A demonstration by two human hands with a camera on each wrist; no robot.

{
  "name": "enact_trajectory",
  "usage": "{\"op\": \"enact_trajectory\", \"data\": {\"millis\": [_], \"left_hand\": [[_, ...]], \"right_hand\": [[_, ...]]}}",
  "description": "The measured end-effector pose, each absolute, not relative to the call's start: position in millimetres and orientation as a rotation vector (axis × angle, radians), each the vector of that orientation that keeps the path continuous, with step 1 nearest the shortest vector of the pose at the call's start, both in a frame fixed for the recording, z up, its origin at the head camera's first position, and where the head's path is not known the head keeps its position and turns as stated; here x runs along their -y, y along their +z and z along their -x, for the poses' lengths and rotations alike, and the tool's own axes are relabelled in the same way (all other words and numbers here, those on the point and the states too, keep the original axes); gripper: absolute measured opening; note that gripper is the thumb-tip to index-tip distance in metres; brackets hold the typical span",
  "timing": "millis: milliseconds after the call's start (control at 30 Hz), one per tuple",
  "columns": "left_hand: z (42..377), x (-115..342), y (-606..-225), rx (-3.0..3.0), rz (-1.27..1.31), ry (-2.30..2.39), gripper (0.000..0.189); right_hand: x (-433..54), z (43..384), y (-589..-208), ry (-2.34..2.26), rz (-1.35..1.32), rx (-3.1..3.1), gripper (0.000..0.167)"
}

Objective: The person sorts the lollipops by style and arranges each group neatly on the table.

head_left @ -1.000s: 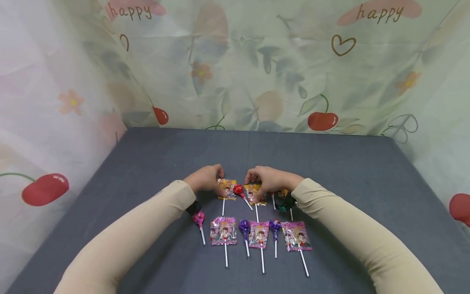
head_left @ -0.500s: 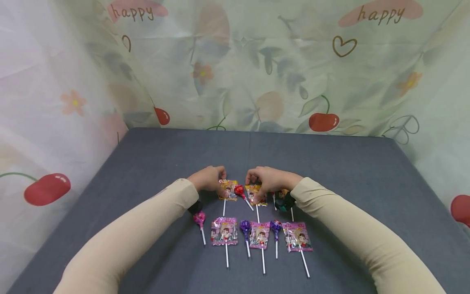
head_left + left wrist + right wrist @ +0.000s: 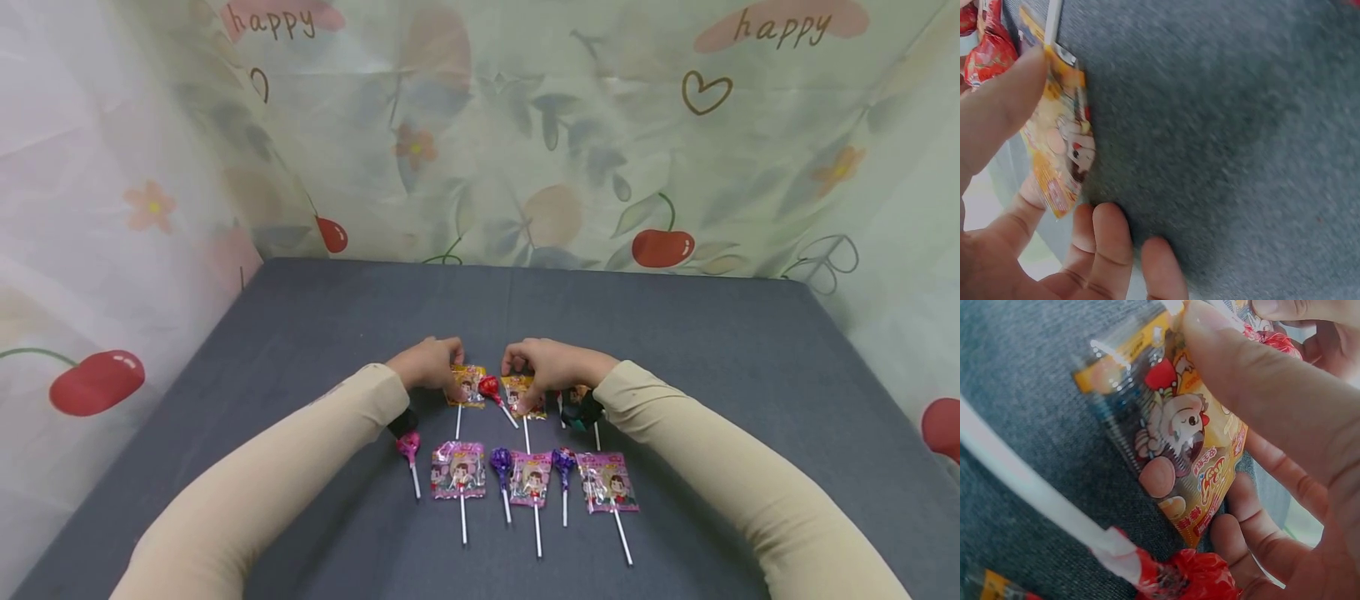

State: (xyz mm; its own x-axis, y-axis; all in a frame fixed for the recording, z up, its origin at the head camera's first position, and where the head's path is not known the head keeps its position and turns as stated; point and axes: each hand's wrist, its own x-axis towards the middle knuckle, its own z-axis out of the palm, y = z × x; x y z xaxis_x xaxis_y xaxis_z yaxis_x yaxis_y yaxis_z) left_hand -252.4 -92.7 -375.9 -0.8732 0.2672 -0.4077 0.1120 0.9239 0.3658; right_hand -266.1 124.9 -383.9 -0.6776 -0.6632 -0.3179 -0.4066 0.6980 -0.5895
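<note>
My left hand (image 3: pixel 426 363) grips a yellow-wrapped lollipop (image 3: pixel 470 385) in the back row, its thumb (image 3: pixel 1007 112) on the wrapper beside the stick and its fingers at the opposite edge. Another yellow-wrapped lollipop (image 3: pixel 517 392), in the middle of that row, is held by my right hand (image 3: pixel 558 363); its thumb (image 3: pixel 1260 381) lies over the packet's stick end. Between the two packets lies a red lollipop (image 3: pixel 489 387). Close to my right fingers is a second red lollipop (image 3: pixel 1204 575), mostly hidden by the hand in the head view.
A third yellow packet (image 3: pixel 579 393) sits partly under my right wrist. In front lie pink-wrapped lollipops (image 3: pixel 459 471), with purple lollipops (image 3: pixel 501 462) between them. A pink ball lollipop (image 3: pixel 408 446) lies by my left wrist. Grey cloth (image 3: pixel 337 317) covers the table; a printed curtain (image 3: pixel 495 167) stands behind.
My left hand has shifted very slightly to the right. Both hands otherwise keep their places on the two yellow packets, and the other lollipops lie as before.
</note>
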Motion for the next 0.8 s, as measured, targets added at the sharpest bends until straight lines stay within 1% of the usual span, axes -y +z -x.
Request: {"op": "enact_trajectory", "data": {"millis": [267,500,633,800], "left_hand": [[248,87,-374,-2.612,-0.282,0.494,0.041],[250,88,-371,-2.644,-0.268,0.493,0.040],[252,93,-370,-2.645,-0.189,0.633,0.043],[255,102,-370,-2.570,-0.022,0.917,0.052]], "right_hand": [[-125,265,-385,-0.685,0.807,-2.356,0.049],[-124,265,-382,-0.657,0.824,-2.372,0.049],[-124,265,-381,-0.652,0.814,-2.373,0.050],[-125,266,-383,-0.648,0.807,-2.375,0.050]]}}
